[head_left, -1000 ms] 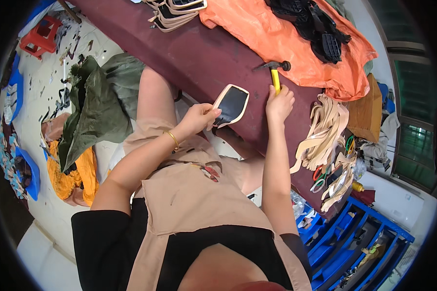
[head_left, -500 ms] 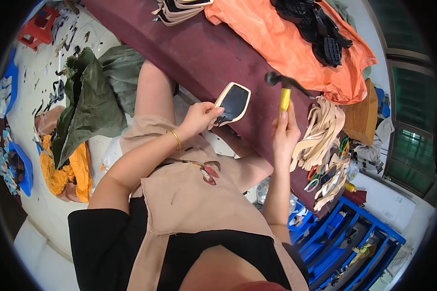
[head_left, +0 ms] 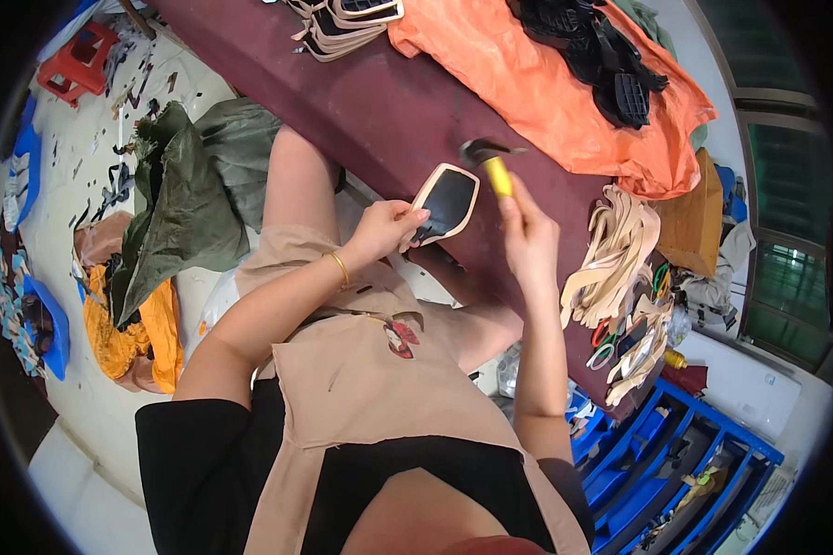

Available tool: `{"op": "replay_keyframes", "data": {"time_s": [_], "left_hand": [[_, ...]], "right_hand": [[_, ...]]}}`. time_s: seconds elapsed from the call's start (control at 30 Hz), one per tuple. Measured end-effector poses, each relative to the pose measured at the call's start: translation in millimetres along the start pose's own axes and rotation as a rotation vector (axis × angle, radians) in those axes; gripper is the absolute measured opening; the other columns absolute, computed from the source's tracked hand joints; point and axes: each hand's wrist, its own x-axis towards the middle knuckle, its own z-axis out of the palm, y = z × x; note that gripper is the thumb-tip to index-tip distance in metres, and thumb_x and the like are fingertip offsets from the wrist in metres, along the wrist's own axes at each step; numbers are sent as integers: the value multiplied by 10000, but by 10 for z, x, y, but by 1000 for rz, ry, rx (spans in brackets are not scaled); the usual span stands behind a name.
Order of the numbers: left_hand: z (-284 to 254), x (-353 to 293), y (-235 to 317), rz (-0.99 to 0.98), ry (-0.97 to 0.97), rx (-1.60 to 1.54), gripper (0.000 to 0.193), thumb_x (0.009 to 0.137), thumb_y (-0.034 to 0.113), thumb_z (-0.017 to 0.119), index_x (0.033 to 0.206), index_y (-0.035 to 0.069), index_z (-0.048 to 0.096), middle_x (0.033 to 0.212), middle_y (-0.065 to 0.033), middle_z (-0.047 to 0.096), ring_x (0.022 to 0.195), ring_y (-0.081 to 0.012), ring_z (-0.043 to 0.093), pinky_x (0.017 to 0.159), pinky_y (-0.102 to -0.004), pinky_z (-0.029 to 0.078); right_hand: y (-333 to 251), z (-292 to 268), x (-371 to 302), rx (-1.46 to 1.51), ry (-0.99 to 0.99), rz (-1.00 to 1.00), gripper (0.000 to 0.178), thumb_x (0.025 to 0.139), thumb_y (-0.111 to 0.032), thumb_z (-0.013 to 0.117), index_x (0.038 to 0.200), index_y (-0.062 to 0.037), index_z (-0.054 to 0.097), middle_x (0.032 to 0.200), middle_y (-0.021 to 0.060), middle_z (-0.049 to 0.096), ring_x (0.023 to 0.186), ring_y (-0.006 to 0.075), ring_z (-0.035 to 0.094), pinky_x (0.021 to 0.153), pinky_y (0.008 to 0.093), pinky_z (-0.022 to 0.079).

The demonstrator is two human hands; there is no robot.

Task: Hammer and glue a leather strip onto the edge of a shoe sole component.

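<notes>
My left hand (head_left: 389,228) pinches the near lower edge of a flat black piece with a beige rim (head_left: 448,200), held at the near edge of the maroon-covered table (head_left: 361,111). Its thumb lies on the black face. In my right hand (head_left: 531,233) is a hammer (head_left: 498,174) with a yellow handle and a dark, motion-blurred head. The hammer head hangs just beyond the upper right corner of the rimmed piece; whether they touch, I cannot tell.
Beige strips (head_left: 611,250) and scissors (head_left: 602,354) lie at the table's right. An orange sheet (head_left: 491,74) holds black molded pieces (head_left: 631,97). More beige-rimmed pieces (head_left: 342,32) lie at the far edge. A green sack (head_left: 180,203) stands left; a blue rack (head_left: 703,416) is lower right.
My right hand has swung the hammer left and tilted it, bringing its head close to the rimmed piece. My left hand keeps its grip almost unmoved.
</notes>
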Motion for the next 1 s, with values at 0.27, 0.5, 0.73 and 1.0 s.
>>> {"op": "replay_keyframes", "data": {"time_s": [0.27, 0.5, 0.73, 1.0], "left_hand": [[132, 32, 11, 19, 37, -98, 318, 907, 295, 588, 853, -17, 616, 641, -11, 568, 573, -81, 575, 504, -236, 443], [315, -50, 41, -8, 156, -153, 336, 909, 309, 586, 829, -17, 586, 648, -15, 549, 583, -96, 589, 519, -231, 477], [370, -86, 132, 5, 149, -194, 361, 905, 323, 591, 786, -13, 532, 599, -28, 516, 503, -108, 561, 517, -267, 520], [387, -134, 294, -82, 132, -222, 355, 909, 320, 584, 788, -10, 531, 623, -53, 544, 494, -146, 592, 435, -248, 477]], "right_hand": [[489, 40, -426, 92, 95, 86, 367, 942, -194, 499, 1282, -58, 520, 646, 59, 553, 563, 87, 493, 555, 269, 449], [973, 529, -1113, -104, 438, -416, 364, 949, -125, 476, 1276, 37, 488, 708, 26, 543, 588, 78, 500, 551, 232, 424], [696, 531, -1312, 340, 405, -79, 294, 939, -97, 482, 1188, 41, 560, 708, 15, 543, 569, 82, 479, 514, 212, 391], [704, 572, -1205, 186, 358, -140, 278, 917, -59, 498, 1160, 57, 566, 675, 95, 555, 559, 126, 523, 521, 260, 423]]}}
